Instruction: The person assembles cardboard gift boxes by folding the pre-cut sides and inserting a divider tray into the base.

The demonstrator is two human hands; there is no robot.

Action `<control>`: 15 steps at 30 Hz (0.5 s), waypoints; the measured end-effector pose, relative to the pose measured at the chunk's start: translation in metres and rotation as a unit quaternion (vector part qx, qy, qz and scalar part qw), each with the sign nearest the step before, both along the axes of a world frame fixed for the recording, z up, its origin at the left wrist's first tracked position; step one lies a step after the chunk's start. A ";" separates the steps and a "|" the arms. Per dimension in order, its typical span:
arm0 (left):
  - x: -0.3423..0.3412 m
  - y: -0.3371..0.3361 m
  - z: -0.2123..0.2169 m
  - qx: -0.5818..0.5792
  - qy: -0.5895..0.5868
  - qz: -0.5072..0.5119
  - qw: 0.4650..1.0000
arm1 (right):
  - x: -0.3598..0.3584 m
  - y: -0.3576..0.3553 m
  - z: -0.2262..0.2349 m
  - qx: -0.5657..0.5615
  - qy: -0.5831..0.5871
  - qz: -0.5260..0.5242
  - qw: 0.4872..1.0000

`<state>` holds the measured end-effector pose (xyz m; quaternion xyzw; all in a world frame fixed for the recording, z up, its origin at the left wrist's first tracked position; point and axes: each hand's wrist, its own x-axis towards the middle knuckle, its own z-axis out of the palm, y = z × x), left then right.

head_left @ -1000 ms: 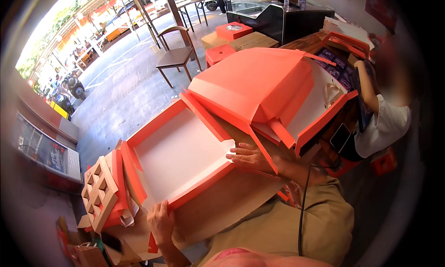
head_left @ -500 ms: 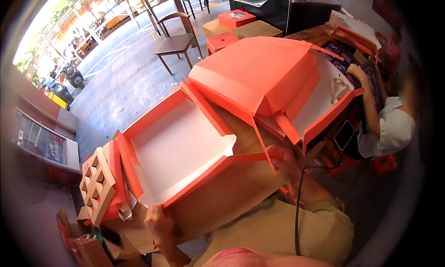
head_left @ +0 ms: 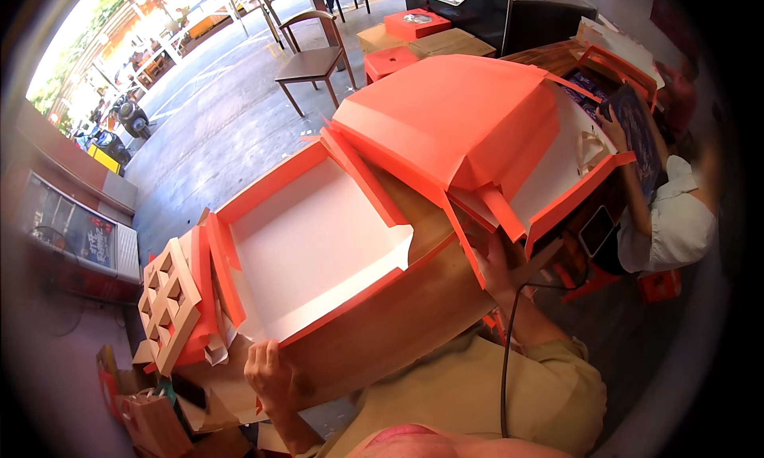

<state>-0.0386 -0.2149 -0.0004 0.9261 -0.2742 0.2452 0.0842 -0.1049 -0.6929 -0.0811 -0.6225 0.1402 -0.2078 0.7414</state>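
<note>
In front of me lies a shallow orange cardboard box [head_left: 310, 255] with a white inside and raised orange walls. Its near right corner is unjoined, with a white tab sticking up. My left hand [head_left: 269, 372] is closed at the near left corner, curled fingers gripping the edge. My right hand [head_left: 495, 268] is under the near corner of stacked orange box blanks [head_left: 446, 120], beside a hanging orange strip [head_left: 465, 247]. Its fingers point up, look apart and are partly hidden by the strip; I see nothing held in them.
Cardboard divider grids [head_left: 169, 305] lie on orange card at the table's left end. A co-worker's arm [head_left: 633, 191] reaches over dark purple packs [head_left: 633, 128] at right. A phone [head_left: 595, 231] and a black cable [head_left: 513, 339] are near my right arm. A chair [head_left: 310, 66] stands beyond.
My right hand has left the near wall's end flap and shifted right, under the stack's corner. That flap no longer sticks out. The co-worker's hand has moved a purple pack upright.
</note>
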 end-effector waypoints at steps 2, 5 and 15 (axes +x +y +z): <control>-0.006 -0.005 0.004 -0.013 0.010 -0.002 1.000 | -0.002 0.011 0.021 -0.118 0.013 -0.016 0.993; -0.010 0.001 -0.006 -0.013 0.024 0.013 1.000 | -0.012 0.032 0.069 -0.401 0.057 -0.075 0.911; -0.016 0.008 -0.008 -0.023 0.004 0.098 0.995 | -0.018 0.009 0.020 -0.448 -0.040 -0.088 0.889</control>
